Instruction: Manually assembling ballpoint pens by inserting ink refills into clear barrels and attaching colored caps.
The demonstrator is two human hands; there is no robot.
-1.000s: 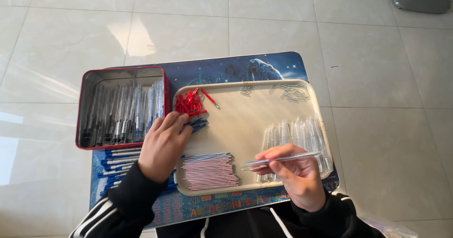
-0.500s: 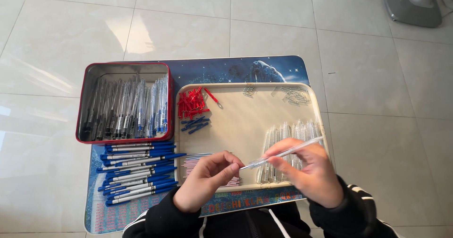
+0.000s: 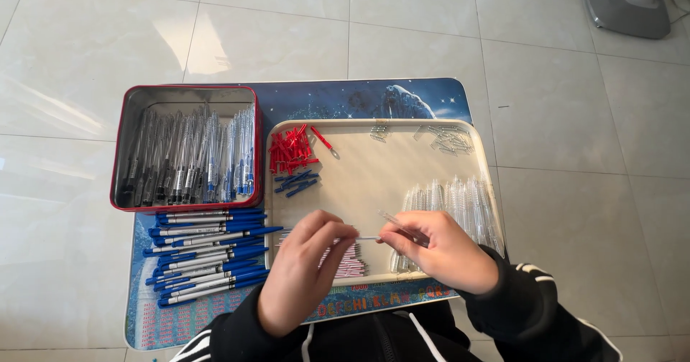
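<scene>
My right hand pinches a clear pen barrel over the near part of the cream tray. My left hand holds a thin refill by its end, its tip meeting the barrel between the two hands. Under my left hand lies a bundle of red-and-white refills. A row of clear barrels lies on the tray's right side. Red caps and a few blue caps sit at the tray's far left.
A red tin with several pens stands at the far left. Several finished blue pens are stacked on the dark blue lap desk. Small springs lie at the tray's far right. Pale tiled floor surrounds; a fan base stands far right.
My left hand left the cap piles, crossed to the refill bundle and now holds a refill against the barrel. The right hand lowered the barrel toward it.
</scene>
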